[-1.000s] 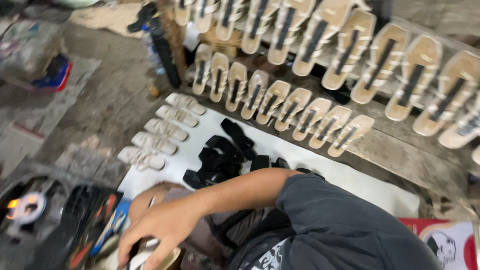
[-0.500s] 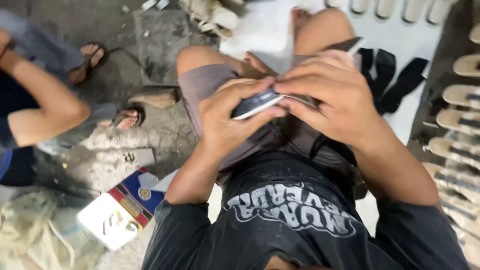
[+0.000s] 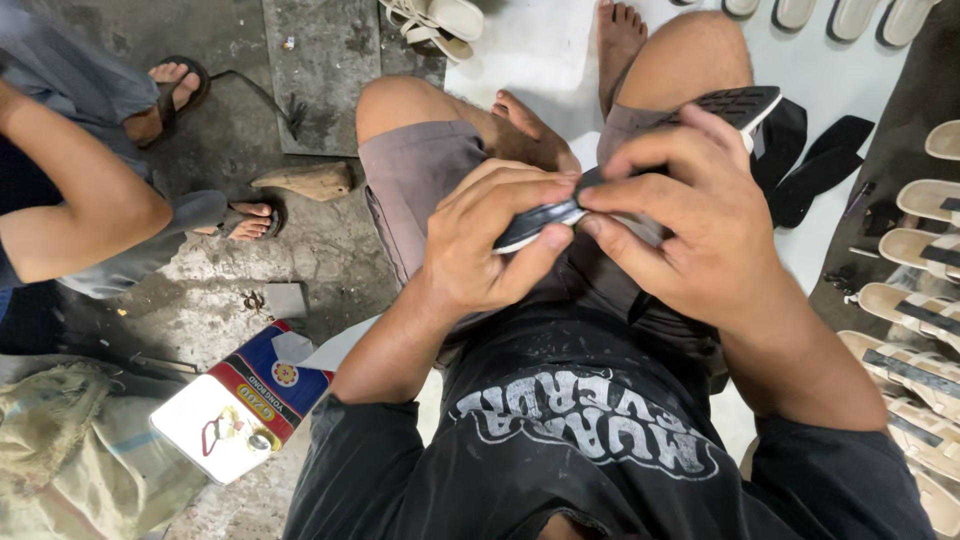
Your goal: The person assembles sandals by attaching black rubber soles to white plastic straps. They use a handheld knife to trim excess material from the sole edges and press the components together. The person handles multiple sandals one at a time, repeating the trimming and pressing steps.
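I sit on the floor with both hands over my lap. My left hand (image 3: 495,240) and my right hand (image 3: 690,220) together grip a black sandal sole (image 3: 740,103), held edge-on with its ribbed tread facing up. The thumbs and fingertips of both hands pinch its near end, where a grey strip (image 3: 540,222) shows along the edge. My knees and bare feet lie beyond the hands.
Black sandal straps (image 3: 815,175) lie on a white sheet (image 3: 540,50) to the right. Cream sandals (image 3: 925,310) line the right side, with more soles (image 3: 440,20) at the top. Another person (image 3: 90,200) sits at left. A flat box (image 3: 240,400) lies on the concrete.
A second ago one hand reached low toward the floor and the view faced the sandal rows. Now the view has swung onto my lap, with both hands pressing the sole, which juts further toward my right knee.
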